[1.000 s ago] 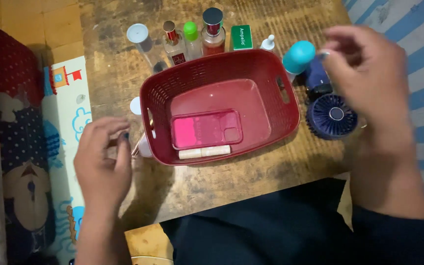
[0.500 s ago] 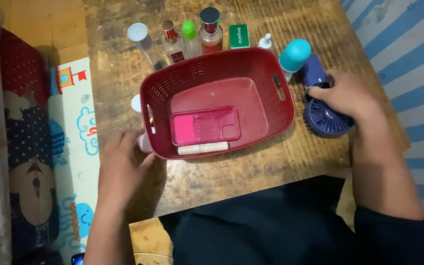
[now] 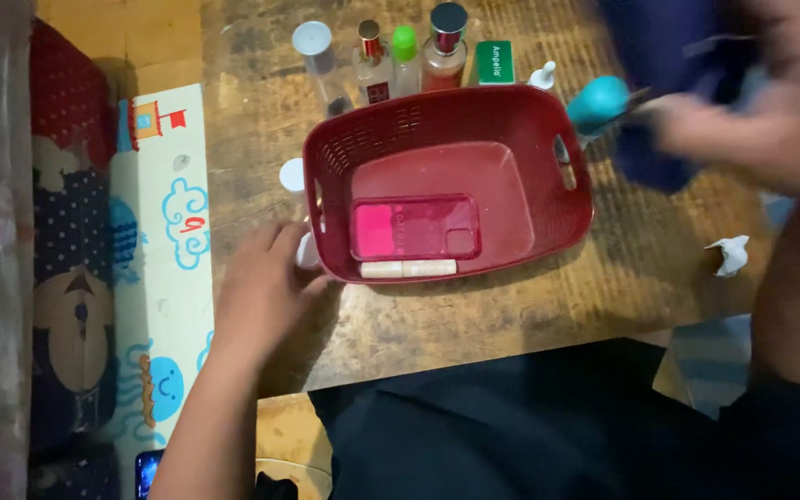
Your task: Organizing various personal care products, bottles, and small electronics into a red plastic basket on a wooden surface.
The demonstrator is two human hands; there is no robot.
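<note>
- Left hand (image 3: 261,287) rests open on the tabletop (image 3: 511,306), touching the red basket (image 3: 548,111).
- Right hand (image 3: 752,130), blurred, grip closed around the navy fan (image 3: 668,56), far right.

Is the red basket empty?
No, the red basket holds a pink phone case lying flat on its floor, with a pale tube beside it.

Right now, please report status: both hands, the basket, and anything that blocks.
Left hand flat against red basket corner. Right hand raised, blurred, gripping dark blue fan. Basket holds pink phone case and pale tube. Basket opening unobstructed.
</note>
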